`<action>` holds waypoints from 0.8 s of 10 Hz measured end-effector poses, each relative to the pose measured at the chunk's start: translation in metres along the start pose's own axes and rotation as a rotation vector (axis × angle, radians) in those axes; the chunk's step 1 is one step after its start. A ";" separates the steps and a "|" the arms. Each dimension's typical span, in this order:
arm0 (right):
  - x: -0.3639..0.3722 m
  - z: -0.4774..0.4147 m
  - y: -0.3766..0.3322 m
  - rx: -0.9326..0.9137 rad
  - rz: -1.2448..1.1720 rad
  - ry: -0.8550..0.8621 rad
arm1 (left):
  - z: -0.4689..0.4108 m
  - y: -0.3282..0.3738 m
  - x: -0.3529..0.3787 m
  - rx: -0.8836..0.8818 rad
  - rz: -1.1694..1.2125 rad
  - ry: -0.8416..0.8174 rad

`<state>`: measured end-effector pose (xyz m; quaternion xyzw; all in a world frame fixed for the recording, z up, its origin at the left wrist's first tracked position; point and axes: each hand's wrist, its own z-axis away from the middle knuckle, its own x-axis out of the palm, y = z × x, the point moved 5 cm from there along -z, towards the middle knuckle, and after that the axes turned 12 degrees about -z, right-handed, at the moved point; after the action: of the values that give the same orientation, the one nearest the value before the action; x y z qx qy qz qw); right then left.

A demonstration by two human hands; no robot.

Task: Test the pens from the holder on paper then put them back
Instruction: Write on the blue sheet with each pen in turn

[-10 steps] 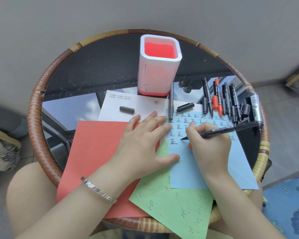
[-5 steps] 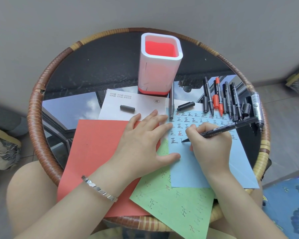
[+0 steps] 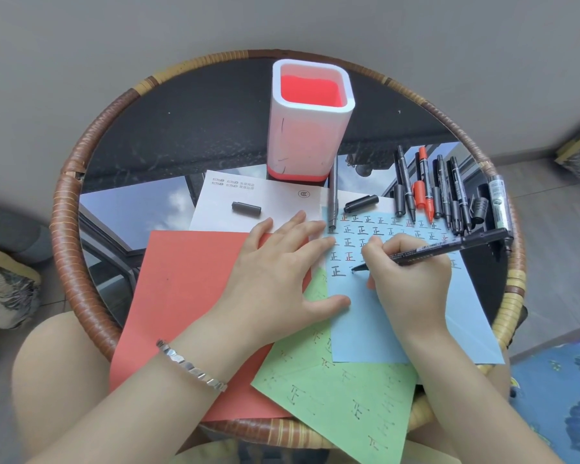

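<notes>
My right hand grips a black pen with its tip on the blue paper, just right of the last written mark. Rows of small black and red marks fill the top of that sheet. My left hand lies flat, fingers spread, across the red paper and the blue sheet's left edge. The white pen holder with a red inside stands empty at the back. Several black pens and one red pen lie in a row at the right. A grey pen lies beside the holder.
A green sheet with marks sticks out over the front rim. A white printed sheet lies under the others with a black cap on it. Another black cap lies near the grey pen. The round table has a wicker rim.
The pen tip has shifted slightly down and right on the blue paper while writing. My left hand has stayed pressed on the sheets.
</notes>
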<state>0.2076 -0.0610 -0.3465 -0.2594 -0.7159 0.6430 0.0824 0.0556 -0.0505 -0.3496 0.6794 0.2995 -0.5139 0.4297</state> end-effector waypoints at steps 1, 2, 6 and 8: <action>0.001 0.000 0.002 -0.014 0.023 -0.003 | 0.000 0.000 0.000 -0.001 0.003 -0.001; 0.000 0.000 0.003 -0.003 0.017 -0.003 | 0.000 0.000 0.000 -0.003 0.005 0.000; -0.005 0.001 -0.001 0.005 0.031 0.044 | 0.000 0.000 0.000 0.006 -0.003 0.010; -0.010 -0.003 0.001 0.043 -0.116 0.101 | 0.001 0.000 0.000 0.030 0.030 0.048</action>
<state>0.2179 -0.0633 -0.3447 -0.2478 -0.7106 0.6385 0.1611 0.0557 -0.0513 -0.3495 0.7022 0.2917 -0.4955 0.4199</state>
